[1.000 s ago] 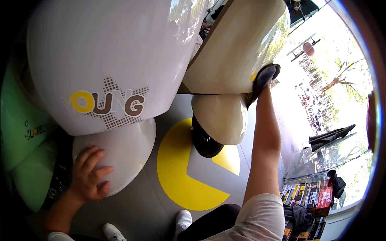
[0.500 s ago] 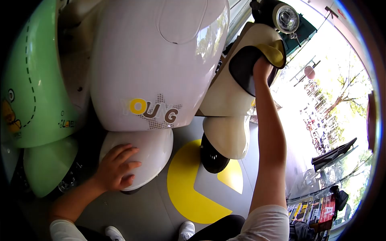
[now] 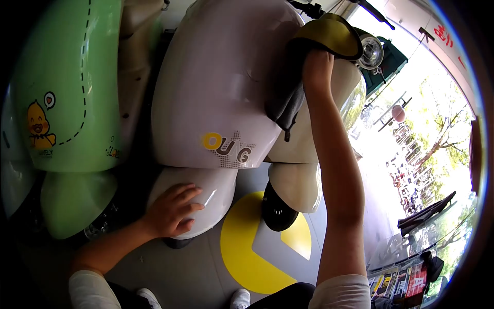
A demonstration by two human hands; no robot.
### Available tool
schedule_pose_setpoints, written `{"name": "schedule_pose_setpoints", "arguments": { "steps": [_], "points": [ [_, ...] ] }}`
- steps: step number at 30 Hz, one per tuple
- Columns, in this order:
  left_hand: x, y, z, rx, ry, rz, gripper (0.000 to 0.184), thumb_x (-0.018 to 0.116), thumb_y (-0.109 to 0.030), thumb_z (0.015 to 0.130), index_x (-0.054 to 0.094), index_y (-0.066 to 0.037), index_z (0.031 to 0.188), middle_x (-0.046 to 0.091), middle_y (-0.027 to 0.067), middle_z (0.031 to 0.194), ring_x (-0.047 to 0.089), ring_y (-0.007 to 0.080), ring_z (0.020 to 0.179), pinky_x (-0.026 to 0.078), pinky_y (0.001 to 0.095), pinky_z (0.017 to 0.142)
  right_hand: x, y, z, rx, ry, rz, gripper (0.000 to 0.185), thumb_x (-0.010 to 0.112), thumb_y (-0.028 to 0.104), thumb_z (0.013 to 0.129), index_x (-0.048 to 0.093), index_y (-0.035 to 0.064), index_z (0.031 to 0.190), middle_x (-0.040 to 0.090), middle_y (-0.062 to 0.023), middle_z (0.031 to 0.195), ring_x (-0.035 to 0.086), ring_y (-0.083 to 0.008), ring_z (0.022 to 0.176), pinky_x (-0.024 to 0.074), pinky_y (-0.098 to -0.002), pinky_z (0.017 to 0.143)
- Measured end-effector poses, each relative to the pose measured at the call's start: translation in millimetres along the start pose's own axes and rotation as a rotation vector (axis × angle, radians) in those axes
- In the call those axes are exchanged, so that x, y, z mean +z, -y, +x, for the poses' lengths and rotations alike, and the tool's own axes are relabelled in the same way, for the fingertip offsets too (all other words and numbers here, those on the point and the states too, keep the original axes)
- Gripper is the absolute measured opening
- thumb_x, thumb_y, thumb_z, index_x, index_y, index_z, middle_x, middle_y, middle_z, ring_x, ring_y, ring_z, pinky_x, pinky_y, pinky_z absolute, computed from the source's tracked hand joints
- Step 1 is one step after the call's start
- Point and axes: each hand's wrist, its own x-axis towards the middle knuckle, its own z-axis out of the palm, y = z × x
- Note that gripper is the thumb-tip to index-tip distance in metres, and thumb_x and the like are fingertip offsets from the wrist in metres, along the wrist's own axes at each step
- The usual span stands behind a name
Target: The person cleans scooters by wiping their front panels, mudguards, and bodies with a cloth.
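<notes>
My right hand is closed on a cloth with a yellow-olive side and a dark side. It lies against the upper right edge of a glossy white scooter panel, and its dark part hangs down. Lower on that panel is a "YOUNG" logo, partly faded in glare. My left hand has its fingers apart over the white front fender below the panel, holding nothing; whether it touches the fender is hard to tell.
A green scooter with a duck sticker stands at left. A cream scooter with a round headlight is behind at right. A yellow circle marks the grey floor. Boxes are at lower right.
The right hand has moved up and left with the cloth, from the cream scooter to the white panel. The view has shifted, showing more of the green scooter. The left hand stays over the fender.
</notes>
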Motion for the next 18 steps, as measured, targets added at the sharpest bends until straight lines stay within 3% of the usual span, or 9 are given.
{"name": "schedule_pose_setpoints", "arguments": {
  "steps": [3, 6, 7, 10, 13, 14, 17, 18],
  "points": [
    [-1.1, 0.8, -1.1, 0.013, -0.022, -0.012, 0.04, 0.069, -0.028, 0.083, 0.063, -0.014, 0.12, 0.054, 0.0151, 0.143, 0.049, 0.0368, 0.136, 0.043, 0.0508, 0.114, -16.3, 29.5, 36.1, 0.09, 0.019, 0.169, 0.029, 0.049, 0.001, 0.093, 0.069, -0.0056, 0.113, 0.069, -0.0269, 0.117, 0.063, -0.0452, 0.112, 0.0484, -0.0489, 0.101],
    [2.2, 3.5, -2.1, 0.023, -0.043, -0.015, 0.04, 0.069, -0.028, 0.083, 0.063, -0.014, 0.12, 0.054, 0.0149, 0.143, 0.049, 0.0362, 0.136, 0.043, 0.0506, 0.114, -9.3, 26.2, 53.6, 0.16, -0.11, 0.418, 0.029, 0.046, 0.007, 0.1, 0.066, -0.0055, 0.116, 0.068, -0.0264, 0.117, 0.062, -0.0448, 0.112, 0.0484, -0.0484, 0.099],
    [2.9, 5.1, -2.2, 0.026, -0.047, -0.017, 0.04, 0.069, -0.028, 0.083, 0.063, -0.014, 0.12, 0.054, 0.0149, 0.143, 0.049, 0.0362, 0.136, 0.043, 0.0506, 0.114, -7.9, 22.6, 57.9, 0.269, -0.083, 0.461, 0.03, 0.044, 0.01, 0.102, 0.065, -0.005, 0.118, 0.067, -0.0263, 0.116, 0.062, -0.0444, 0.111, 0.0485, -0.0479, 0.098],
    [2.9, 7.2, -2.3, 0.036, -0.042, -0.019, 0.038, 0.063, -0.036, 0.091, 0.064, -0.015, 0.123, 0.054, 0.0142, 0.144, 0.048, 0.0356, 0.137, 0.042, 0.0504, 0.113, 6.6, -12.0, 54.0, 0.356, -0.06, 0.492, 0.032, 0.043, 0.018, 0.105, 0.06, -0.0038, 0.121, 0.067, -0.0271, 0.109, 0.061, -0.0447, 0.108, 0.0481, -0.0464, 0.095],
    [0.0, 5.7, -2.8, 0.035, -0.056, -0.025, 0.041, 0.07, -0.027, 0.082, 0.063, -0.014, 0.12, 0.054, 0.0143, 0.143, 0.049, 0.0353, 0.136, 0.043, 0.0501, 0.114, -3.5, -15.4, 54.7, 0.488, 0.011, 0.54, 0.033, 0.047, 0.022, 0.103, 0.068, -0.0013, 0.114, 0.069, -0.0253, 0.111, 0.06, -0.0448, 0.111, 0.0471, -0.0471, 0.097],
    [1.6, 6.9, -3.6, 0.039, -0.052, -0.021, 0.038, 0.066, -0.032, 0.087, 0.063, -0.015, 0.121, 0.053, 0.0142, 0.144, 0.049, 0.0355, 0.136, 0.043, 0.0507, 0.113, -5.0, -12.0, 59.4, 0.488, 0.012, 0.542, 0.033, 0.047, 0.022, 0.103, 0.068, -0.0013, 0.114, 0.069, -0.0253, 0.111, 0.06, -0.0448, 0.111, 0.0471, -0.0471, 0.097],
    [4.7, 7.9, -5.6, 0.041, -0.051, -0.011, 0.037, 0.063, -0.036, 0.091, 0.064, -0.015, 0.121, 0.053, 0.0142, 0.144, 0.049, 0.0358, 0.136, 0.044, 0.0514, 0.112, -6.6, -23.2, 62.3, -0.031, -0.011, -0.153, 0.033, 0.05, 0.024, 0.102, 0.071, 0.0015, 0.112, 0.069, -0.026, 0.117, 0.059, -0.0439, 0.114, 0.0439, -0.0515, 0.103],
    [5.6, 7.6, -5.2, 0.042, -0.059, -0.003, 0.037, 0.063, -0.036, 0.091, 0.064, -0.015, 0.121, 0.053, 0.0143, 0.144, 0.049, 0.0359, 0.136, 0.044, 0.0517, 0.111, -7.5, -2.7, 66.3, 0.042, -0.033, -0.153, 0.035, 0.054, 0.028, 0.101, 0.07, 0.0001, 0.114, 0.069, -0.0265, 0.116, 0.059, -0.0431, 0.118, 0.0437, -0.051, 0.104]
  ]
}}
